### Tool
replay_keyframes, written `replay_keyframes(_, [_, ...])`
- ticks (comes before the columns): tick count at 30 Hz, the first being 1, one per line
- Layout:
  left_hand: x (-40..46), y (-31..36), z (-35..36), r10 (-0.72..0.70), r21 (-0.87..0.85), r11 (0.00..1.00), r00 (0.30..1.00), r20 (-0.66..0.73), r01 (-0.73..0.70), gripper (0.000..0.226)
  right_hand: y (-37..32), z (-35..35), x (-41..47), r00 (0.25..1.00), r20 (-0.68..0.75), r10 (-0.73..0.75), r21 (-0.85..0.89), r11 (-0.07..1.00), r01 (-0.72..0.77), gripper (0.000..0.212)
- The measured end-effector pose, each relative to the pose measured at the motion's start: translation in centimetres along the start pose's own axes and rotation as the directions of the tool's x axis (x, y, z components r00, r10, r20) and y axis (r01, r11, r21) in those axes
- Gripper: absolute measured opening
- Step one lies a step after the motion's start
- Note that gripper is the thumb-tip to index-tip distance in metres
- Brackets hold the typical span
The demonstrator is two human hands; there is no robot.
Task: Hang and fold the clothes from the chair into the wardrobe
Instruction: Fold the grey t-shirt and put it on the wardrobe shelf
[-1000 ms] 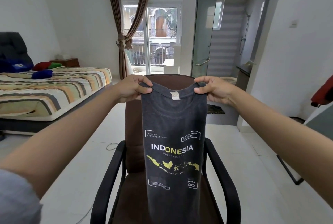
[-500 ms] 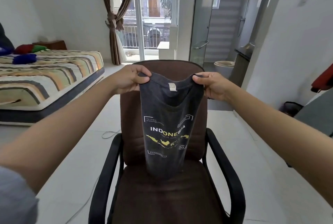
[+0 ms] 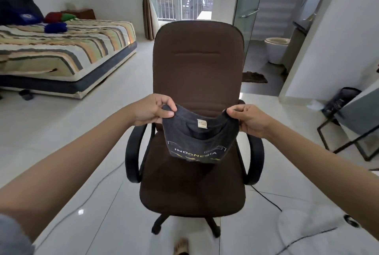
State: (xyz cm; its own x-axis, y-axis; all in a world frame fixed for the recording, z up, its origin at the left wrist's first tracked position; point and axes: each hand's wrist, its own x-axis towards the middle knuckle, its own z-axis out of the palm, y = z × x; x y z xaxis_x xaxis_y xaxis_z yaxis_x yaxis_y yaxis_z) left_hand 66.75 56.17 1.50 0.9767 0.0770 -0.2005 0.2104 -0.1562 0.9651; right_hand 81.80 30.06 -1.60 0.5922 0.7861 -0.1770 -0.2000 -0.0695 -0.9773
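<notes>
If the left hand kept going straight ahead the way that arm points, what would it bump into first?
Probably the brown chair: the left hand, pinching the dark T-shirt, aims forward toward its backrest edge. Depth is hard to judge from this single view.

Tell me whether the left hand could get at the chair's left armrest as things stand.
Probably yes, but not freely. The left hand hangs just above the left armrest with nothing between them, yet its fingers pinch the dark T-shirt, so it would have to let go of that corner first.
</notes>
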Motion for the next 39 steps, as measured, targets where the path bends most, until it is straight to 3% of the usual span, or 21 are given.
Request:
replay_keyframes(7, [-8.8,-7.7,6.4,-0.197,-0.049,0.979,0.98,0.031,0.198,0.021,9.1,3.0,-8.5,0.978,0.056,0.203,0.016,0.979,-0.204,0.024])
replay_keyframes(17, [-11.5,-17.0,10.1,-0.403,-0.087,0.907,0.91,0.1,0.412,0.023,19.2,5.2,-11.5,0.924,0.022,0.383,0.114,0.917,-0.383,0.011])
replay_keyframes(22, [-7.4,-19.6,9.0,-0.462,-0.091,0.882,0.886,0.041,0.463,0.025,22.2,4.0,-8.1,0.896,-0.111,0.431,0.169,0.896,-0.41,0.01])
replay_keyframes(31, [7.4,-25.4,3.1,-0.479,0.096,0.866,0.869,-0.126,0.491,0.023,26.1,-0.7,5.4,0.801,-0.31,0.512,0.159,0.858,-0.488,0.01])
replay_keyframes(39, [19.7,-32.9,-1.3,-0.392,0.329,0.852,0.913,-0.112,0.407,0.021,32.1,-5.6,16.5,0.68,-0.531,0.506,0.09,0.831,-0.548,0.016])
